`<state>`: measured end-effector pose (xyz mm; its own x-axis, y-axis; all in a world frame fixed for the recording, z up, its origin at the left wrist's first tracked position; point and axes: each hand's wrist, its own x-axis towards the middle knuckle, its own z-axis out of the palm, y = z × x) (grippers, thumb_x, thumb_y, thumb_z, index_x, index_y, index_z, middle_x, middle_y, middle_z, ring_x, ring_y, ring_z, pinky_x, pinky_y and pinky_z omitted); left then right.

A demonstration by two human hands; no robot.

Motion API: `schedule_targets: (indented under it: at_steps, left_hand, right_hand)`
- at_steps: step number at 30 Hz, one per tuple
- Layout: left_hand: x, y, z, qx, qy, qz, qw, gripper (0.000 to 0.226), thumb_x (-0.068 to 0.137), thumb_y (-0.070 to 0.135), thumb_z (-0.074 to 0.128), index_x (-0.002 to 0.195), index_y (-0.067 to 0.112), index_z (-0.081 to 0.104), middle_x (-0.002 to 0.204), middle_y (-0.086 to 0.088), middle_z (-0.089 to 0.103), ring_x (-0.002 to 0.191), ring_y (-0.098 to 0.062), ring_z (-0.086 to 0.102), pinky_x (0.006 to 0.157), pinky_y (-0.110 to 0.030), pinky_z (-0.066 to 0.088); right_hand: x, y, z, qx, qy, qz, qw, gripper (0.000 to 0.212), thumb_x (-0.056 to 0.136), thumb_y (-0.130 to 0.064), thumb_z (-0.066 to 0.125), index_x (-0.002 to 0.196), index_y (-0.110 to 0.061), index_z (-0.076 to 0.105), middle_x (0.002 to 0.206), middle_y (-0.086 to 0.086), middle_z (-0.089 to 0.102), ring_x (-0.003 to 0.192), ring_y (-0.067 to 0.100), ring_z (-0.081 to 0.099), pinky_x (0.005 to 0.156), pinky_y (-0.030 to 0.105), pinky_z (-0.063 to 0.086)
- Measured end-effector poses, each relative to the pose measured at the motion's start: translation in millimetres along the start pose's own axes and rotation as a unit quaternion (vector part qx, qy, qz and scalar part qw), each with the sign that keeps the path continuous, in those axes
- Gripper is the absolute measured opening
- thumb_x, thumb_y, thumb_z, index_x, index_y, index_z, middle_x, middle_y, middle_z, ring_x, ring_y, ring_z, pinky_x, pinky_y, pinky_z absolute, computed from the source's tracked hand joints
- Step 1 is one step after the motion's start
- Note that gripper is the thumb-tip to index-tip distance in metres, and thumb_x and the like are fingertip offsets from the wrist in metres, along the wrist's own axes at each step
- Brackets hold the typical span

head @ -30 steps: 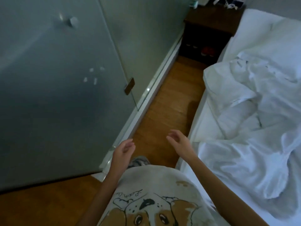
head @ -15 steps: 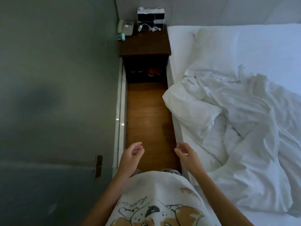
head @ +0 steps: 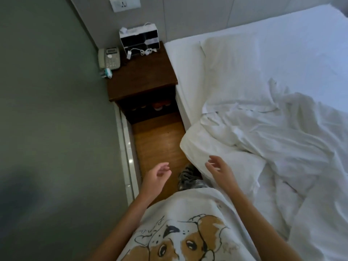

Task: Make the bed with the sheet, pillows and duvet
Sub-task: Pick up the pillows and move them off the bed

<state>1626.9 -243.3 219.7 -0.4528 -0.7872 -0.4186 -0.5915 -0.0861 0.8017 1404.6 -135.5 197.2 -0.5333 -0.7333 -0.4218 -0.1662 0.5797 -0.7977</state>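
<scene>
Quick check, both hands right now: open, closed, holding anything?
Left hand: open, fingers loosely curled, holding nothing.
Right hand: open, fingers relaxed, holding nothing, over the near pillow.

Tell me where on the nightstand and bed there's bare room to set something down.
On the nightstand, the front half is bare wood; the telephone, the organiser box and its white cable crowd the back. On the bed, the sheet lies flat and bare to the right of the flat pillow. The crumpled duvet and the near pillow fill the rest.
</scene>
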Motion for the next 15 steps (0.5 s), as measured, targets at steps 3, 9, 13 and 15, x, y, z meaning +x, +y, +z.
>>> schedule_targets:
  at_steps: [3, 9, 13, 15]
  left_hand:
    - [66.8, 35.3, -13.5, 0.004, 0.004, 0.002, 1.000, 0.027, 0.096, 0.024, 0.058, 0.123, 0.025, 0.058, 0.109, 0.014, 0.062, 0.104, 0.000, 0.057, 0.083, -0.013, 0.044]
    - [194.8, 105.0, -34.1, 0.032, -0.018, 0.037, 0.999, 0.029, 0.096, 0.026, 0.058, 0.124, 0.029, 0.056, 0.109, 0.019, 0.059, 0.102, 0.007, 0.055, 0.081, -0.012, 0.045]
    - [286.2, 135.4, -40.6, 0.090, -0.096, 0.069, 0.989, 0.029, 0.094, 0.030, 0.059, 0.123, 0.034, 0.055, 0.110, 0.021, 0.059, 0.102, 0.007, 0.055, 0.079, -0.012, 0.046]
    - [337.4, 146.8, -40.0, 0.107, -0.131, 0.073, 0.983, 0.031, 0.093, 0.029, 0.060, 0.124, 0.032, 0.057, 0.112, 0.018, 0.061, 0.102, 0.005, 0.057, 0.077, -0.011, 0.045]
  right_hand:
    - [74.7, -36.6, -23.6, 0.010, 0.015, -0.004, 1.000, 0.039, 0.092, -0.035, 0.061, 0.128, -0.020, 0.055, 0.114, -0.008, 0.062, 0.096, 0.002, 0.058, 0.076, 0.013, 0.041]
    - [186.5, -103.8, -57.0, 0.023, 0.036, 0.001, 0.999, 0.040, 0.092, -0.034, 0.061, 0.129, -0.020, 0.055, 0.114, -0.008, 0.061, 0.097, 0.005, 0.058, 0.079, 0.016, 0.042]
    - [238.3, -118.0, -63.1, 0.041, 0.066, 0.044, 0.996, 0.038, 0.092, -0.034, 0.062, 0.127, -0.020, 0.055, 0.112, -0.009, 0.061, 0.099, 0.007, 0.059, 0.086, 0.021, 0.045]
    - [263.8, -118.7, -64.1, 0.047, 0.091, 0.075, 0.992, 0.040, 0.092, -0.034, 0.063, 0.128, -0.020, 0.055, 0.112, -0.009, 0.060, 0.100, 0.008, 0.059, 0.089, 0.026, 0.047]
